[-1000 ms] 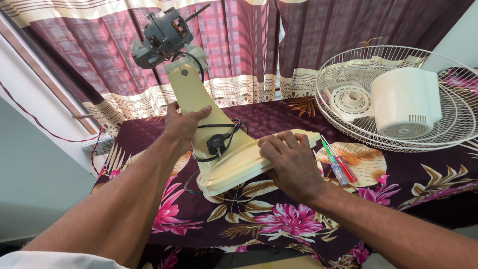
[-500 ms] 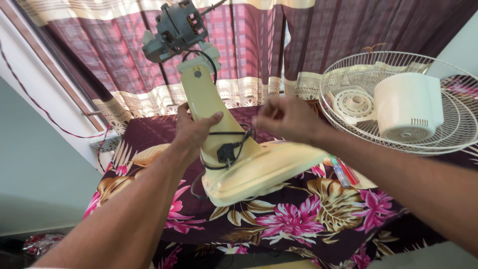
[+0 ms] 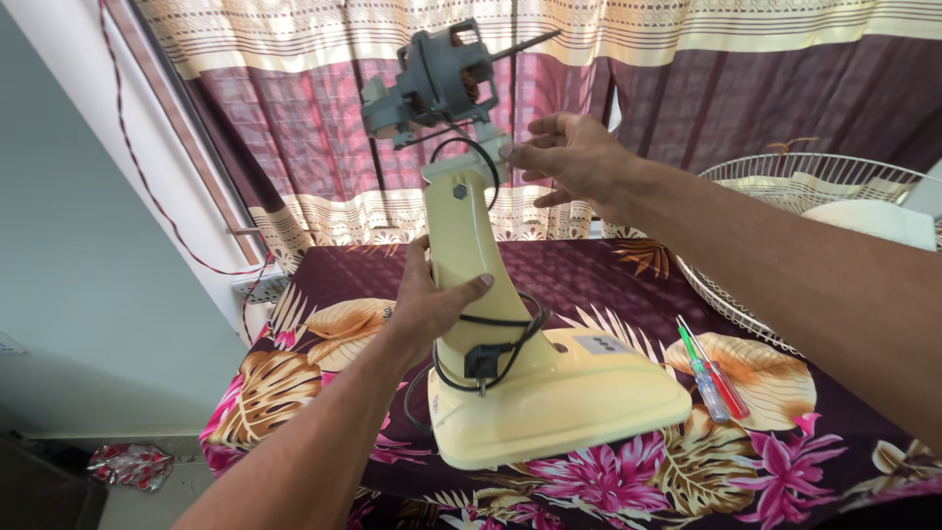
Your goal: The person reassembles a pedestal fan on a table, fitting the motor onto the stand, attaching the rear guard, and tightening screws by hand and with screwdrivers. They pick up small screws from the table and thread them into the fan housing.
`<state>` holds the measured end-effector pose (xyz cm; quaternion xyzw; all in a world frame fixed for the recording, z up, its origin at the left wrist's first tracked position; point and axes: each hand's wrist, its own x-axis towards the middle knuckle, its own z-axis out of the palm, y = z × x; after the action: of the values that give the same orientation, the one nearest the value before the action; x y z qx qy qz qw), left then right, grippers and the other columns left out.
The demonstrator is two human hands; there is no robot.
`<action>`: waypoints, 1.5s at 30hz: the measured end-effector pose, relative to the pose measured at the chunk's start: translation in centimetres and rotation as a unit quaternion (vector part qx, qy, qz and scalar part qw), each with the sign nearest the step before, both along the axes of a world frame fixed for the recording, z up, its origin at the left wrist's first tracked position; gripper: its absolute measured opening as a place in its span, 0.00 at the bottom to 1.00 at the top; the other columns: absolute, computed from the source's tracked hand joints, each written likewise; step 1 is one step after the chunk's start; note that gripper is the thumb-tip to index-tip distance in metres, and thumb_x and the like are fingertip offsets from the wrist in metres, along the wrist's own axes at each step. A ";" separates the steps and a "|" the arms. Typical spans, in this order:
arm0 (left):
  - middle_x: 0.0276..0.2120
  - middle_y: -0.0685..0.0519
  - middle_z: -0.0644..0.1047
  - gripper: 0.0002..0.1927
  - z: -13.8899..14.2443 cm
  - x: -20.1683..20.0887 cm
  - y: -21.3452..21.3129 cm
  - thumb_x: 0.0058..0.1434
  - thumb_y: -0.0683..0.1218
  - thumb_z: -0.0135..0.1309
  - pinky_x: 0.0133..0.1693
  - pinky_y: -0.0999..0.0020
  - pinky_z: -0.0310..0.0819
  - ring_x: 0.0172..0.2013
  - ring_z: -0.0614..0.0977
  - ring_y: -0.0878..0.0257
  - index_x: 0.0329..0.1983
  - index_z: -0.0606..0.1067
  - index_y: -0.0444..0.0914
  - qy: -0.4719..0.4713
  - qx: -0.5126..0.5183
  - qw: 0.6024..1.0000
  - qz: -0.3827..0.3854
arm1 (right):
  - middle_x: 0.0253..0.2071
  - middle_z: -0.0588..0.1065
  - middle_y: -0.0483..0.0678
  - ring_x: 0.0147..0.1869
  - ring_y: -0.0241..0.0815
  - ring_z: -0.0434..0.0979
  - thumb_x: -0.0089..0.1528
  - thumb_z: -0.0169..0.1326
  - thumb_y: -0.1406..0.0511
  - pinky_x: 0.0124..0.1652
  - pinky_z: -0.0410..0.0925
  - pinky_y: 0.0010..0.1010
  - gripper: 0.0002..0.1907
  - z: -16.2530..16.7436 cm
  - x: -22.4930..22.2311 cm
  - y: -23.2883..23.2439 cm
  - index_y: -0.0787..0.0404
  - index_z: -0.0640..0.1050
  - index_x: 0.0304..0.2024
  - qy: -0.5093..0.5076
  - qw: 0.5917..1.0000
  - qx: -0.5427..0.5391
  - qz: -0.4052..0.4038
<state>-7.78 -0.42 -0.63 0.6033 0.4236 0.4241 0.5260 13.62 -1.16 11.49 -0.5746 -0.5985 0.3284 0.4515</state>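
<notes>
Gripping the cream fan stand (image 3: pixel 471 265) at its neck, the left hand (image 3: pixel 432 304) is clamped on it above the floral-clothed counter (image 3: pixel 589 285). The right hand (image 3: pixel 574 157) hovers with fingers spread just beside the grey fan motor (image 3: pixel 437 83). Two screwdrivers (image 3: pixel 711 378) lie nearby.

Floral-clothed table (image 3: pixel 324 294): yellow fan stand (image 3: pixel 559 402), two screwdrivers (image 3: pixel 711 371), fan grille (image 3: pixel 785 245).

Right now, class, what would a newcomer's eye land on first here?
The cream fan stand at centre, on a floral cloth, with its bare grey motor on top. The left hand grips the stand's neck; the right hand hovers by the motor. Two screwdrivers lie to the right.
</notes>
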 end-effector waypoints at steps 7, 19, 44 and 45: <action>0.54 0.42 0.74 0.50 -0.2 -0.6 -1.1 0.52 0.41 0.65 0.49 0.57 0.86 0.52 0.83 0.51 0.71 0.47 0.40 0.004 0.028 0.999 -0.020 | 0.61 0.74 0.54 0.62 0.47 0.77 0.55 0.63 0.56 0.56 0.74 0.46 0.47 0.9 -1.1 0.4 0.65 0.59 0.71 0.022 0.999 0.001 0.037; 0.48 0.46 0.81 0.41 3.8 0.1 -3.4 0.47 0.63 0.69 0.50 0.59 0.77 0.49 0.84 0.54 0.60 0.72 0.38 0.302 0.040 0.940 0.154 | 0.49 0.79 0.57 0.50 0.45 0.82 0.57 0.60 0.74 0.51 0.76 0.40 0.37 -0.1 -1.6 0.7 0.65 0.62 0.68 0.069 0.995 0.001 0.073; 0.40 0.48 0.83 0.40 6.5 1.3 2.7 0.38 0.66 0.71 0.47 0.62 0.81 0.41 0.87 0.57 0.49 0.79 0.37 0.333 0.208 0.914 0.104 | 0.42 0.82 0.56 0.37 0.41 0.86 0.49 0.71 0.71 0.33 0.80 0.29 0.29 0.7 -1.6 -1.4 0.68 0.78 0.52 -0.019 0.986 0.165 0.007; 0.43 0.47 0.82 0.42 6.7 1.4 3.6 0.38 0.66 0.72 0.48 0.64 0.81 0.43 0.86 0.57 0.51 0.77 0.36 0.337 0.217 0.912 0.086 | 0.41 0.83 0.56 0.37 0.41 0.85 0.50 0.71 0.70 0.33 0.79 0.29 0.26 0.7 -1.6 -1.4 0.68 0.81 0.51 -0.032 0.987 0.158 -0.001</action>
<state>-6.36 3.20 6.09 0.7710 0.5234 0.3205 0.1697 12.01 -2.52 12.18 -0.5067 -0.6566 0.2108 0.5173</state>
